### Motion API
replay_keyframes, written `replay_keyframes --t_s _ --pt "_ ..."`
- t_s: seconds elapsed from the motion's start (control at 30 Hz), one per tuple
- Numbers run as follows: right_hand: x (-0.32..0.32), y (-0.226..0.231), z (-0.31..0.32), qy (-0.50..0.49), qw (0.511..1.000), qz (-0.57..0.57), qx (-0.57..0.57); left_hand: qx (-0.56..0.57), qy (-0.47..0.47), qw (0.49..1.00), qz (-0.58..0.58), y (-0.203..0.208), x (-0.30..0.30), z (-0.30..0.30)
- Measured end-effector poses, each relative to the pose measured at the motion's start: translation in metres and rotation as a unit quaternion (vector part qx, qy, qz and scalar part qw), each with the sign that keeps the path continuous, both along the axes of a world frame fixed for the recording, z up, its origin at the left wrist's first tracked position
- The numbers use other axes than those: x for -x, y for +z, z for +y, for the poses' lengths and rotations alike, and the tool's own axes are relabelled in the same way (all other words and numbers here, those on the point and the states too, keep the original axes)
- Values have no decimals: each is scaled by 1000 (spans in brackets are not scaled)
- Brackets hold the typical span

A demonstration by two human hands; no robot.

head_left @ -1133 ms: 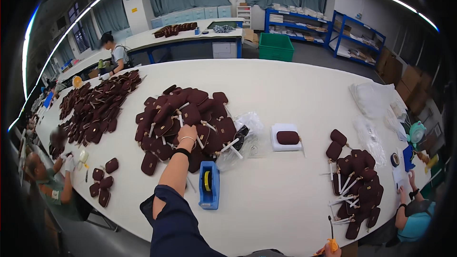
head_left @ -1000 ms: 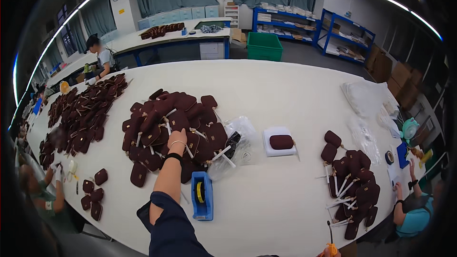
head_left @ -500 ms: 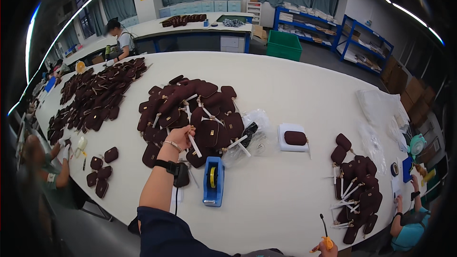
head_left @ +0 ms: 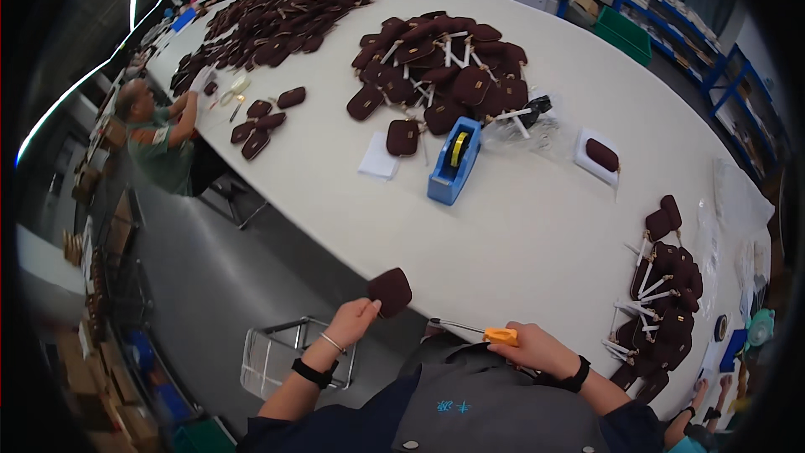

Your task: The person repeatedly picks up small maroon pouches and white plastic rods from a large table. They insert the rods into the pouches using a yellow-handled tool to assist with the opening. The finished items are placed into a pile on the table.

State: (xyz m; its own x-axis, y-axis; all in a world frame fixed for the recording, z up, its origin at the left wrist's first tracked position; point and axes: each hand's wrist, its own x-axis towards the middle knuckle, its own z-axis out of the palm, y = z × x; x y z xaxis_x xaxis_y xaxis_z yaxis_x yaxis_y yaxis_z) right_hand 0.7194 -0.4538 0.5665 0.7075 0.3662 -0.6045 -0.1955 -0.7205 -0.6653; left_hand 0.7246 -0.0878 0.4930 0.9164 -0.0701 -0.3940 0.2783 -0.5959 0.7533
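Note:
My left hand [head_left: 352,324] grips a small dark maroon pouch [head_left: 391,292] by its lower left corner, just off the table's near edge. In my right hand [head_left: 541,351] is an orange-handled tool [head_left: 501,336], its thin dark shaft pointing left toward the pouch; its exact kind is unclear. Farther up the table stands a blue tape dispenser [head_left: 454,161] with a yellow-cored roll. Beside it, one maroon pouch [head_left: 402,138] lies partly over a white sheet [head_left: 377,158]. Behind these is a heap of similar pouches [head_left: 436,75] with white strips attached.
Another pouch [head_left: 601,154] rests on a white pad [head_left: 587,165], near crumpled clear plastic [head_left: 537,136]. More pouches [head_left: 671,285] pile at the right. A large heap [head_left: 277,25] lies far left, where a co-worker [head_left: 159,134] sits. A stool [head_left: 268,361] stands below the table edge.
My left hand has come back from the heap to the near edge and now holds a pouch. My right hand has moved left with the orange-handled tool. The view has shifted.

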Motion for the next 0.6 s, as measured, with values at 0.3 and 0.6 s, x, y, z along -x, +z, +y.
replay_keyframes --t_s 0.3,0.6 --pt "26 -36 19 285 949 -89 98 -357 -319 873 -90 -53 202 -29" --pt "46 -26 -41 234 962 -63 122 -317 -522 733 -300 -40 146 -87"
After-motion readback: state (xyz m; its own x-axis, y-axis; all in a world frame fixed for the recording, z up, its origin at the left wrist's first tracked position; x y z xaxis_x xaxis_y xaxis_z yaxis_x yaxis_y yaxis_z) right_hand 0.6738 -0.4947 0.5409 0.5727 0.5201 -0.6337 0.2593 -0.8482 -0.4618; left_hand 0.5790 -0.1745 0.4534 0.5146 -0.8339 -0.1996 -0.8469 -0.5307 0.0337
